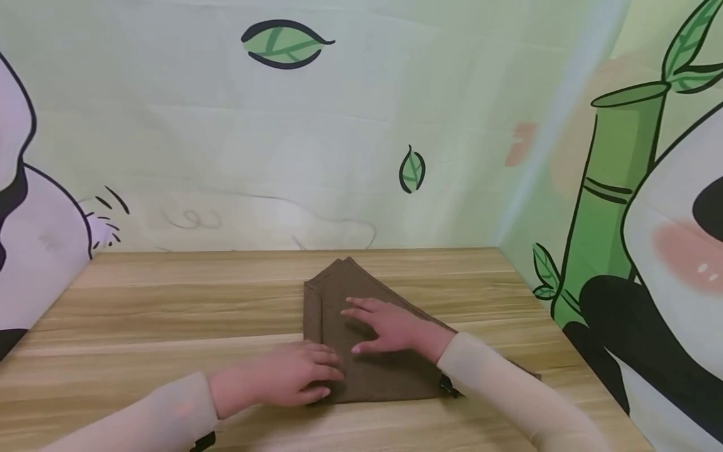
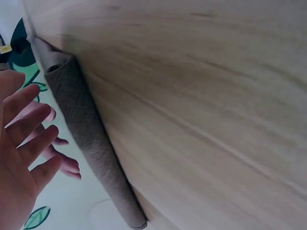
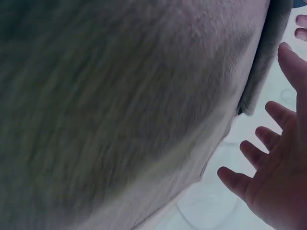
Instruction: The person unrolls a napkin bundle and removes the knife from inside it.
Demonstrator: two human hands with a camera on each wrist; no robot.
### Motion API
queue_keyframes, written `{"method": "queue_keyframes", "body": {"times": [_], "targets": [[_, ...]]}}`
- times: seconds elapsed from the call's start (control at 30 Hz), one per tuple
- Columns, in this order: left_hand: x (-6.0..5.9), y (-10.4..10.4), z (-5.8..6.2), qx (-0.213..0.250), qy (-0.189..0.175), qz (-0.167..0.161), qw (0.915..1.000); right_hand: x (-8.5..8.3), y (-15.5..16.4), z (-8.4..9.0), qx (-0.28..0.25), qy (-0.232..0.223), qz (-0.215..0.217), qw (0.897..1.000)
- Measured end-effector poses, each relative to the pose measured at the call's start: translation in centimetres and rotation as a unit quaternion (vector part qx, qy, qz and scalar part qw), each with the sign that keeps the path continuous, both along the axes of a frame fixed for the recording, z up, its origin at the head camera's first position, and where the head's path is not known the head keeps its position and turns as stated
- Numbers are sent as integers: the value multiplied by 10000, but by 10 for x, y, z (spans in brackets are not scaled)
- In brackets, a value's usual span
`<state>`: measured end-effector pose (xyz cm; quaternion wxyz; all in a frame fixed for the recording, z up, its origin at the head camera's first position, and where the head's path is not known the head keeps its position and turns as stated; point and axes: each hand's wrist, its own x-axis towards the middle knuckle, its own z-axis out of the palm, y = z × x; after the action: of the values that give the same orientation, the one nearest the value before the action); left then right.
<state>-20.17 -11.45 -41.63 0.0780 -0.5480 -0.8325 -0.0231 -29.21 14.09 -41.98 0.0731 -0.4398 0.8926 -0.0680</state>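
Note:
A brown cloth (image 1: 384, 380) lies folded on the wooden table, its far end coming to a point. Along its left side runs a narrow folded strip, which appears as a thick roll (image 2: 88, 122) in the left wrist view. At the near end of that strip is my left hand (image 1: 288, 375), fingers loosely extended and holding nothing. Over the middle of the cloth my right hand (image 1: 390, 326) has its fingers spread; the right wrist view shows them apart from the fabric (image 3: 144, 96).
The wooden tabletop (image 1: 186, 301) extends around the cloth. Behind it stands a pale backdrop (image 1: 169, 144) with printed leaves, and a bamboo print (image 1: 615, 163) is on the right side. A small black object (image 1: 449, 386) shows by the right forearm.

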Motion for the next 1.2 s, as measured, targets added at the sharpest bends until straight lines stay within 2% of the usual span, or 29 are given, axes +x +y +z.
{"method": "queue_keyframes", "body": {"times": [0.33,0.5,0.67,1.0,1.2], "targets": [[-1,3,-10,-433,-378,113,9983,1,-17,-13,605,-197,-92,9979],[-1,0,-12,-326,-564,100,9978,0,-17,-14,883,-368,-227,9952],[-1,-5,-12,-181,-456,95,9988,-3,-17,-13,1051,-297,-194,9938],[4,-19,-10,12,-559,216,9982,-6,-6,-17,957,-401,-77,9946],[9,-26,-8,62,-642,425,9970,-8,6,-15,837,-455,20,9955]]}}
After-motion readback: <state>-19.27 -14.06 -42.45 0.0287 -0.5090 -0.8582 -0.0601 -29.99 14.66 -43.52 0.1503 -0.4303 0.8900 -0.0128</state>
